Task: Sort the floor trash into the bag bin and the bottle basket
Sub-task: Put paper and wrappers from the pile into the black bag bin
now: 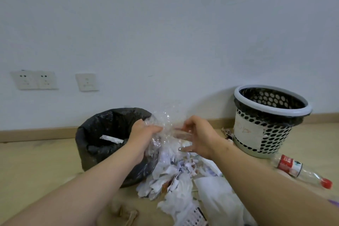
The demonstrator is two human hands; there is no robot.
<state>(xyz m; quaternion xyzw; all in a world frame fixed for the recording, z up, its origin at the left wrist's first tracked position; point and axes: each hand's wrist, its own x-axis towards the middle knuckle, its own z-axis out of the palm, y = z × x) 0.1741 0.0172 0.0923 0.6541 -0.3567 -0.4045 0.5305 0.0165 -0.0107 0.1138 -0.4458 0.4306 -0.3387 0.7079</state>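
Observation:
My left hand [145,132] and my right hand [199,136] both grip a crumpled clear plastic wrap [167,124], held in the air between them above the floor trash. Just left of it stands the bin lined with a black bag [102,134], with a white scrap inside. The perforated white bottle basket [264,130] stands at the right by the wall. A pile of crumpled white paper and wrappers [179,183] lies on the floor under my hands. A clear plastic bottle with a red label and red cap [300,170] lies in front of the basket.
A white wall with three sockets [53,80] and a wooden skirting board runs behind both containers. A beige crumpled piece [124,213] lies on the wooden floor near my left forearm. A small purple item [334,202] shows at the right edge.

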